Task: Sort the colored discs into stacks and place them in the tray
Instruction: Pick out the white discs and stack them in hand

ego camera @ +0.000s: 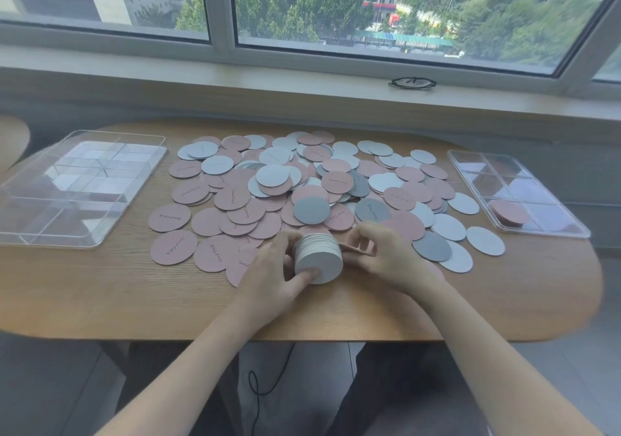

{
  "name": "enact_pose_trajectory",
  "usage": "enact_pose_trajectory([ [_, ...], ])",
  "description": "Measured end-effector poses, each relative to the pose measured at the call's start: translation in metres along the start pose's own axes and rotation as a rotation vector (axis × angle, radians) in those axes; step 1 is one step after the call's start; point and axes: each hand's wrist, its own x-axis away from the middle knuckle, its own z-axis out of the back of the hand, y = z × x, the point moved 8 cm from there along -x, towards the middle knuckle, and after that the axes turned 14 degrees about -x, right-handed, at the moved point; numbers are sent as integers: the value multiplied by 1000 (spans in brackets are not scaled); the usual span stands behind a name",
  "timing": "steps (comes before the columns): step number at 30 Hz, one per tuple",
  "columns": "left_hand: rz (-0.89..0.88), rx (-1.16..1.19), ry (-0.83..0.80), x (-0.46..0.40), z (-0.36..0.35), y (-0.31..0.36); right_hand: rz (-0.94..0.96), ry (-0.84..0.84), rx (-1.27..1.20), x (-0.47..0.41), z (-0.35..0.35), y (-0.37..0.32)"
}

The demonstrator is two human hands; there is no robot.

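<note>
Both hands meet at the near middle of the wooden table. Left hand grips a stack of white discs on its edge, thumb on the front face. Right hand pinches a few pink discs just beside the stack. The stack's long way points away from the person. A tray with one pink stack sits off to the right, nearer the right hand. An empty-looking tray sits left. Loose discs cover the middle. A window is behind, with glasses on the sill.

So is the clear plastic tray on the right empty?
No. The clear plastic tray on the right holds one stack of pink round discs in a near compartment; its other compartments look empty.
</note>
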Motion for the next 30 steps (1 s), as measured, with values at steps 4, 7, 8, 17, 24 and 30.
enact_pose_trajectory([
  [4, -4, 1, -2, 0, -1, 0, -34, -116, -24, 7, 2, 0],
  [7, -3, -7, -5, 0, 0, 1, -91, -167, -62, 11, 5, 3],
  [8, -3, -7, -7, 0, 0, 1, -107, -174, -71, 11, 6, 4],
  [17, 5, -14, -13, 2, 3, 4, -159, -172, -240, 13, 10, 8],
  [24, 16, 86, 18, 4, 12, 7, -140, 4, -343, 9, 21, 8],
  [30, -36, 117, 54, 8, 20, 15, 97, 339, -128, 10, 37, -16],
])
